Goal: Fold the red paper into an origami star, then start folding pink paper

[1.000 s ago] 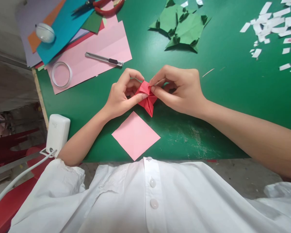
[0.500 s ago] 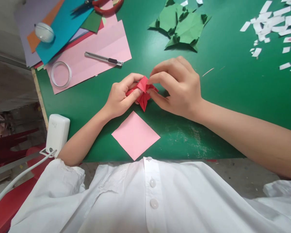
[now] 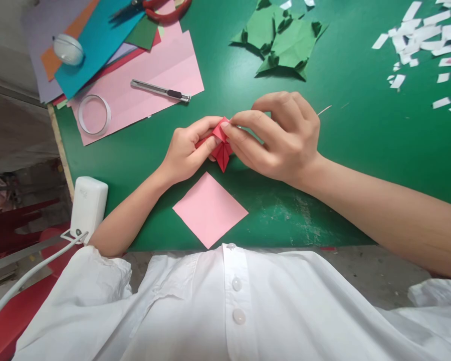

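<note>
The left hand [image 3: 186, 150] has its fingers pressed round one folded red paper [image 3: 222, 156], over the counter [image 3: 361, 165], inward from its near edge. The right hand [image 3: 285, 140] pinches the top flap, thumb and forefinger nearly meeting. One pink square [image 3: 210, 210] lies nearer that edge; one cutter [image 3: 160, 90] and one white ring [image 3: 80, 115] lie toward the left edge, two green shapes [image 3: 295, 45] farther in.

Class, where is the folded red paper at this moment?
In the head view, the folded red paper is near the centre, held in the left hand, with the right hand touching its top, just above the pink square in the picture.
</note>
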Demonstrator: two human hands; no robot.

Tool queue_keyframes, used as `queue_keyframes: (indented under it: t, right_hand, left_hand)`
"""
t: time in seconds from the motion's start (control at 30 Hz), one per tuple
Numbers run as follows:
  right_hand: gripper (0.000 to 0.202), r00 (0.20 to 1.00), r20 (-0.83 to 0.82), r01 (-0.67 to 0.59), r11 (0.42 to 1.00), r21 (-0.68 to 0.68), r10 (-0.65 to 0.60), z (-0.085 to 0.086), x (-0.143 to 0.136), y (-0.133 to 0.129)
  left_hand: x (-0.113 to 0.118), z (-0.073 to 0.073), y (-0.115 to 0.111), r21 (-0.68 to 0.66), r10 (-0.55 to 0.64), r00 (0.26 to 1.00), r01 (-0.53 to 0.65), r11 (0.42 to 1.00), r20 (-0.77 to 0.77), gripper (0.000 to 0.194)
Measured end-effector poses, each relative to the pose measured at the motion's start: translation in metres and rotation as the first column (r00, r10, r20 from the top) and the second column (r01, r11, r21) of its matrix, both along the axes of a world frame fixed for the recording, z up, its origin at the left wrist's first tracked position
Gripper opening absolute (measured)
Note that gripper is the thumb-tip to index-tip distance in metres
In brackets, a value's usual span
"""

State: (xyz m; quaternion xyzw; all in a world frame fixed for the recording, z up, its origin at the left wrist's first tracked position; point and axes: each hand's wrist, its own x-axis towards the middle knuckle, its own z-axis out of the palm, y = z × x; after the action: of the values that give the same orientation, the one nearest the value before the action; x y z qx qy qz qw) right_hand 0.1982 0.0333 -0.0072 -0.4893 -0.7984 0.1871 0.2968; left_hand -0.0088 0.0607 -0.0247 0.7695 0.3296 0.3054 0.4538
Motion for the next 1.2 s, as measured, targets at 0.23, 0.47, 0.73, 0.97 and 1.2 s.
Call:
queue_keyframes:
  t: [0.23, 0.47, 0.73, 0.97, 1.2]
  right_hand:
    - [0.047, 0.999, -0.045, -0.01, 1.0, -0.012, 0.01, -0.003, 0.0, 0.001]
    - [0.037, 0.996, -0.064, 0.061, 0.998, -0.019, -0.062, -0.002, -0.002, 0.0]
    - [0.034, 0.997, -0.016, 0.078, 0.995, 0.067, -0.077, -0.005, -0.006, -0.003]
    - [0.027, 0.997, -0.06, 0.062, 0.992, 0.106, -0.056, -0.014, -0.007, -0.005]
    - [0.007, 0.984, -0.162, 0.086, 0.995, 0.058, -0.076, -0.018, -0.008, -0.006]
  left_hand:
    - [0.0, 0.001, 0.001, 0.097, 0.011, 0.999, -0.007, 0.995, -0.041, 0.03]
    - [0.0, 0.002, 0.002, 0.138, -0.003, 0.997, 0.013, 0.99, -0.072, 0.03]
    - [0.002, 0.003, 0.001, 0.173, 0.039, 0.995, -0.023, 0.985, -0.089, 0.026]
    - [0.004, 0.006, -0.001, 0.17, 0.081, 0.99, -0.06, 0.984, -0.116, 0.027]
    - [0.005, 0.005, 0.0, 0.179, 0.068, 0.994, -0.052, 0.982, -0.086, 0.028]
